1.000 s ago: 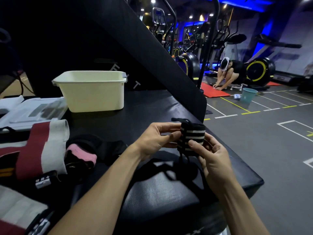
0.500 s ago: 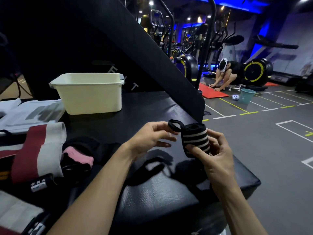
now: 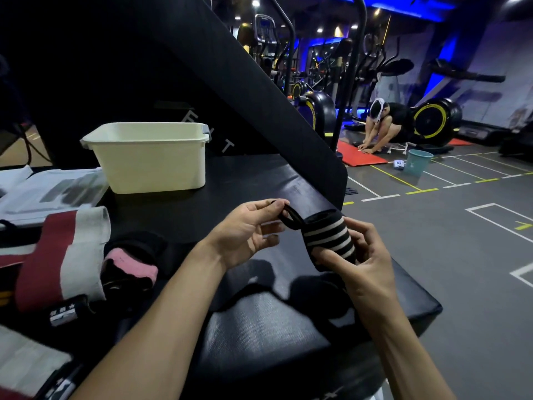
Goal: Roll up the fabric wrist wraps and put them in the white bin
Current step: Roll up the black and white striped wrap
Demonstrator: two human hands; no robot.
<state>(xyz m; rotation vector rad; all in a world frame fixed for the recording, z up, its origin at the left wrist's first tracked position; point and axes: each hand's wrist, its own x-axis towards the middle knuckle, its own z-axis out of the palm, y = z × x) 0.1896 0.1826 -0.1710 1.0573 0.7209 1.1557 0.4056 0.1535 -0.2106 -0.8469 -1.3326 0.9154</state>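
A rolled black wrist wrap with white stripes [image 3: 327, 239] is held above the black padded bench [image 3: 259, 327]. My right hand [image 3: 360, 264] grips the roll from the right and below. My left hand [image 3: 248, 232] pinches the wrap's black thumb loop [image 3: 288, 217], which sticks out to the left of the roll. The white bin [image 3: 150, 157] stands on the bench at the back left, well apart from both hands. Its inside is not visible from here.
On the left lie a maroon and white wrap [image 3: 63, 255], a pink and black wrap [image 3: 129, 267] and a clear plastic pack [image 3: 49, 192]. A slanted black pad [image 3: 259, 90] rises behind the bench. A person [image 3: 386, 125] crouches on a red mat on the gym floor, next to a teal bucket [image 3: 416, 161].
The hanging tail of the wrap is gone and the wrap is now a full roll. The roll has tilted, and my left hand has shifted from the roll's side to the thumb loop.
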